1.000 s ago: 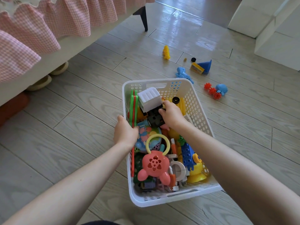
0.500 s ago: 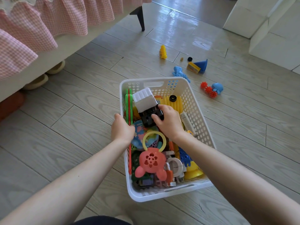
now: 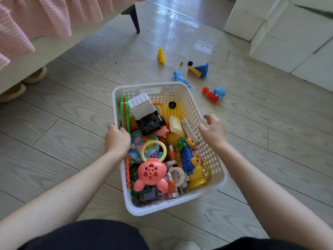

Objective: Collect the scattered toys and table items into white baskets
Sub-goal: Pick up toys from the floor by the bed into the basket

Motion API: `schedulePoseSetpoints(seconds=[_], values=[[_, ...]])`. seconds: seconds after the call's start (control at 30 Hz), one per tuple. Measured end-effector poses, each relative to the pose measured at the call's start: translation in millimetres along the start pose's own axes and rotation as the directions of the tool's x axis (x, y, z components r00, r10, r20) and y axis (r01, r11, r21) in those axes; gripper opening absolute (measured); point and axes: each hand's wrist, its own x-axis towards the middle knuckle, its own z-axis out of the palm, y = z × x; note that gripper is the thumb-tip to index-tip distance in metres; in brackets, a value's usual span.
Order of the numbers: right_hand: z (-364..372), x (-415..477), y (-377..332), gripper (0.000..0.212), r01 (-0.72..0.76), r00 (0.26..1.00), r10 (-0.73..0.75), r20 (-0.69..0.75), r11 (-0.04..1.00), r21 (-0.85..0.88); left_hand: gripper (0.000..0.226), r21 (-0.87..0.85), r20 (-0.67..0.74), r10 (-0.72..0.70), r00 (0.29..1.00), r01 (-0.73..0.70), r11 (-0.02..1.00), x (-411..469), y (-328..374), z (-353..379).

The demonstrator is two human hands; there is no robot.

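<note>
Gripping white basket [image 3: 222,183] at left rim with left hand [image 3: 117,139], fingers curled over edge; held right hand [image 3: 213,131] loosely spread, empty, over right rim, with floor [image 3: 63,134] outward of both.

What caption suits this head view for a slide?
Left hand grips the toy-filled white basket; right hand hovers open over its rim; loose toys lie beyond.

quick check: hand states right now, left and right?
Left hand: grips the left rim of the white basket.
Right hand: open, holding nothing, above the basket's right rim.

Toy truck [image 3: 144,112] in basket [image 3: 211,156] on floor [image 3: 63,123]
</note>
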Motion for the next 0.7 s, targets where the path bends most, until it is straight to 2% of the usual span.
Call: schedulePoseSetpoints(seconds=[0.03, 0.1, 0.23, 0.47, 0.7], values=[[-3, -4, 6, 0.03, -0.06, 0.997, 0.058, 0.06, 0.998, 0.03, 0.025, 0.019, -0.002, 0.0, 1.0, 0.0, 1.0, -1, 2, 0], [-6, -12, 9, 0.025, -0.099, 0.987, 0.083, 0.136, 0.988, 0.119, 0.026, 0.05, -0.003, -0.004, 1.0, 0.004, 0.999, -2, 6, -1], [-20, -31, 20, 0.023, -0.103, 0.989, 0.082, 0.125, 0.98, 0.17, 0.028, 0.121, 0.042, 0.032, 0.999, -0.037, 0.992, -3, 15, 2], [-51, -76, 69, 0.022, -0.195, 0.98, 0.178, 0.086, 0.936, 0.294, 0.022, 0.204, 0.184, 0.203, 0.962, -0.239, 0.949, -11, 27, 32], [-53, -80, 109, 0.01, -0.235, 0.971, 0.229, 0.069, 0.858, 0.456, 0.019, 0.217, 0.181, 0.255, 0.95, -0.291, 0.932, -18, 26, 49]])
